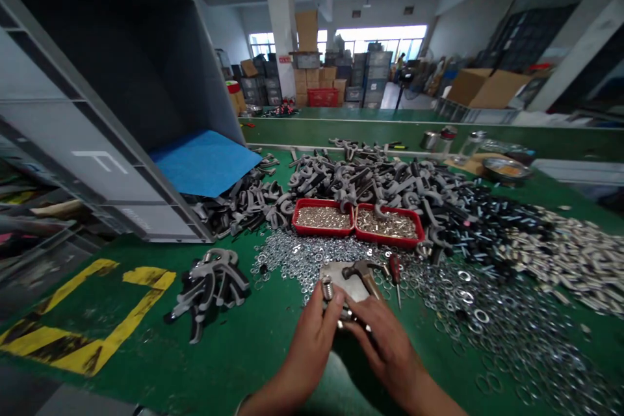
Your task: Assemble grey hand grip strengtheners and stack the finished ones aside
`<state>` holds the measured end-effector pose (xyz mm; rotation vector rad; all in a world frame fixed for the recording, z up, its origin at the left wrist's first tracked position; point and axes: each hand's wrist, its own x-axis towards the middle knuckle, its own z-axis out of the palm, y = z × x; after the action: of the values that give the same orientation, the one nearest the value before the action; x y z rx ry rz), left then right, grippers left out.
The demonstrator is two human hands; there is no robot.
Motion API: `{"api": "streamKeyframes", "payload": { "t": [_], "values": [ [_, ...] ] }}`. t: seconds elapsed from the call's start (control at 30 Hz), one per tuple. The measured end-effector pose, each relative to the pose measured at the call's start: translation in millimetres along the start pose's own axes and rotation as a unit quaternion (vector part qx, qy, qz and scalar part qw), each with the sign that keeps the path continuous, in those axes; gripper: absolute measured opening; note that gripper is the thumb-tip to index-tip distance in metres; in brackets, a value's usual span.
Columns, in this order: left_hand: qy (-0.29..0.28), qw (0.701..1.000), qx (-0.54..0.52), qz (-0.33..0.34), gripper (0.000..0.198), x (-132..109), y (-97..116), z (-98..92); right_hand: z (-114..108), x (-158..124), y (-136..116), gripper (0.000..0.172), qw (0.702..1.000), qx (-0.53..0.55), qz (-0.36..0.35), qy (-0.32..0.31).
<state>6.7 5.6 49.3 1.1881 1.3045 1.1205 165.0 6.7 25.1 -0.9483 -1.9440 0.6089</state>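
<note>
My left hand [312, 338] pinches a short threaded steel bolt [327, 288] upright at its fingertips. My right hand [385, 344] reaches in beside it, fingers over a small shiny metal part [347, 314] that is partly hidden. Both hands are over the near edge of a flat steel plate [338, 279]. A claw hammer [363, 275] lies on that plate, and a red-handled screwdriver [395, 272] lies just right of it. Loose steel washers [302, 259] spread around the plate on the green table [234, 351].
Two red trays of small nuts [322, 218] stand beyond the plate, among heaps of grey and black clamps [370, 182]. A smaller clamp pile [209, 286] lies left. A tilted grey crate [112, 97] with a blue sheet [205, 162] looms far left. Yellow tape [102, 318] marks the table.
</note>
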Motion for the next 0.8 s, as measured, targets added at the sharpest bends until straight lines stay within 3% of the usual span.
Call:
{"api": "streamKeyframes", "payload": {
  "t": [0.13,0.23,0.33,0.43,0.5,0.7,0.8],
  "values": [
    [0.004,1.0,-0.002,0.012,0.031,11.8,-10.4,-3.0,-5.4,1.9,6.0,0.045,0.995,-0.011,0.037,-0.097],
    [0.004,1.0,-0.005,0.017,0.033,20.9,-16.5,-1.4,-37.1,-7.7,34.7,0.039,0.985,-0.056,0.088,-0.14],
    [0.01,1.0,0.013,0.022,0.037,26.6,-16.6,0.0,-98.0,-16.8,89.9,0.024,0.954,-0.254,0.152,-0.055],
    [0.01,1.0,0.007,0.002,0.042,29.1,-17.3,6.3,-159.2,-11.9,149.8,0.025,0.923,-0.335,0.189,0.004],
    [-0.001,1.0,-0.007,-0.016,0.045,28.3,-20.0,14.6,-184.4,-2.6,179.3,0.023,0.913,-0.361,0.191,0.01],
    [-0.05,0.994,-0.075,-0.062,0.048,23.8,-27.0,32.9,-208.0,11.7,212.9,0.021,0.922,-0.352,0.159,-0.04],
    [-0.02,0.976,-0.188,-0.104,0.044,27.5,-25.6,31.8,-220.5,10.6,214.5,0.012,0.932,-0.327,0.148,-0.051]
  ]
}}
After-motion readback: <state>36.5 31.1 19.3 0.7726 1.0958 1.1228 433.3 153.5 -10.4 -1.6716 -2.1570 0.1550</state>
